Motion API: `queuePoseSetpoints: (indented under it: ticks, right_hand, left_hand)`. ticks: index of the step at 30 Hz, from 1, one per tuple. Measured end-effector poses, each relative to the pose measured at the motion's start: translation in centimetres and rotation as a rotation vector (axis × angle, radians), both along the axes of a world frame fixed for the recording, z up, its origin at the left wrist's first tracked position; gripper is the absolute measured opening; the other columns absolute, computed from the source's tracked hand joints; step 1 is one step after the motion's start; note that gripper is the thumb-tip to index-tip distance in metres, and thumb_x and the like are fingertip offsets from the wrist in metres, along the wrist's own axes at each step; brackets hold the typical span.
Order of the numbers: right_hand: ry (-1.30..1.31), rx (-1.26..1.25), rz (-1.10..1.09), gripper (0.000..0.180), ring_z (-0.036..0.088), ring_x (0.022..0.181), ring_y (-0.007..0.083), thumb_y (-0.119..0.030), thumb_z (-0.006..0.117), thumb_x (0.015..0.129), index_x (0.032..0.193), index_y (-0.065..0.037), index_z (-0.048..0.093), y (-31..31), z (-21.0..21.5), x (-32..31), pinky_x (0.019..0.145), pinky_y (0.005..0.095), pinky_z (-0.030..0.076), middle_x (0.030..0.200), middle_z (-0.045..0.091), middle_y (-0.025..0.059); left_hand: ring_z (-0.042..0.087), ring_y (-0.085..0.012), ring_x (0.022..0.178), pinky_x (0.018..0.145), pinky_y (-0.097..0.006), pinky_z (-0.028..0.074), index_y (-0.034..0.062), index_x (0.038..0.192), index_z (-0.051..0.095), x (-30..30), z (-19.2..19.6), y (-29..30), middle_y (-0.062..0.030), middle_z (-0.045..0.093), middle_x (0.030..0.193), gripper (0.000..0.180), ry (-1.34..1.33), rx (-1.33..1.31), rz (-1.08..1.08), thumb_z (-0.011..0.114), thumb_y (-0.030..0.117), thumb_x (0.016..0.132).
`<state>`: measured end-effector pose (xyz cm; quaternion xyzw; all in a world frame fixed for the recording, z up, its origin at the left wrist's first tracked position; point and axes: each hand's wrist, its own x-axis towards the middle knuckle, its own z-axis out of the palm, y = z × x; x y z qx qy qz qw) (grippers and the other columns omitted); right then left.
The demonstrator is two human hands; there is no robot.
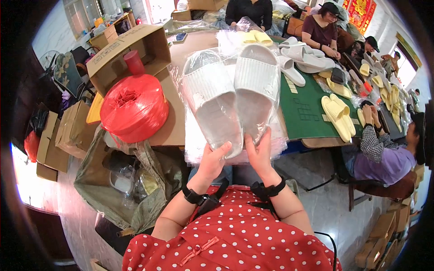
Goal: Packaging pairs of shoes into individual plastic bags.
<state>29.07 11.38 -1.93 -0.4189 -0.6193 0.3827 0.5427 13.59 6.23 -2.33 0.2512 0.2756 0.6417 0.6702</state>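
Note:
A pair of white slide slippers point(217, 106) lies side by side inside a clear plastic bag, ribbed straps on the far side and heels toward me. My left hand point(211, 165) is closed on the heel end of the left slipper, thumb on top. The right slipper's heel is pinched through the film by my right hand point(260, 153). Beneath them, at the table's near edge, is a stack of flat clear plastic bags point(192, 153), partly hidden by the slippers.
A big red roll of plastic twine point(134, 108) and an open cardboard box point(129, 49) stand at left. Below hangs an open sack point(104, 189) with bagged slippers. Right, yellow slippers point(337, 117) and white slippers point(307, 56) lie on a green mat point(300, 110). Several people sit around.

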Motion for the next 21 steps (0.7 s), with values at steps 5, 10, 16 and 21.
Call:
queuePoseSetpoints:
  ticks: [5, 10, 16, 21]
  right_hand:
    - [-0.323, 0.236, 0.166, 0.069, 0.050, 0.126, 0.0307, -0.017, 0.072, 0.088, 0.144, 0.005, 0.039, 0.7, -1.1, 1.7, 0.107, 0.0420, 0.039, 0.137, 0.051, 0.0209]
    - [-0.432, 0.175, -0.031, 0.064, 0.048, 0.128, 0.0317, -0.025, 0.071, 0.089, 0.143, -0.002, 0.047, 2.7, -1.2, 4.4, 0.110, 0.0427, 0.035, 0.136, 0.054, 0.0164]
    - [-0.551, 0.211, -0.096, 0.053, 0.051, 0.123, 0.0358, -0.031, 0.073, 0.089, 0.130, 0.000, 0.059, 4.4, -3.3, 4.6, 0.107, 0.0456, 0.038, 0.130, 0.059, 0.0188]
    - [-0.663, 0.333, -0.063, 0.052, 0.051, 0.125, 0.0352, -0.032, 0.073, 0.089, 0.130, -0.004, 0.060, 4.4, -4.4, 4.0, 0.107, 0.0472, 0.038, 0.131, 0.059, 0.0185]
  left_hand:
    - [0.060, -0.0186, 0.115, 0.101, -0.036, 0.047, 0.0021, 0.136, 0.051, -2.1, 0.4, -1.8, -0.0069, 0.063, 0.127, 0.048, 0.170, 0.121, 0.369, 0.068, 0.005, 0.091]
    - [0.057, -0.0172, 0.112, 0.099, -0.033, 0.044, 0.0010, 0.138, 0.048, -11.5, -0.3, -6.3, -0.0075, 0.060, 0.127, 0.054, 0.696, 0.134, 1.003, 0.070, 0.002, 0.089]
    - [0.055, -0.0228, 0.118, 0.104, -0.038, 0.042, -0.0013, 0.140, 0.044, -25.2, -4.3, -13.9, -0.0137, 0.053, 0.137, 0.056, 0.643, -0.061, 1.755, 0.069, 0.002, 0.090]
    - [0.044, -0.0259, 0.137, 0.117, -0.042, 0.031, -0.0004, 0.153, 0.028, -27.6, -13.9, -18.2, -0.0119, 0.045, 0.151, 0.077, 0.870, -0.379, 1.655, 0.071, 0.003, 0.088]
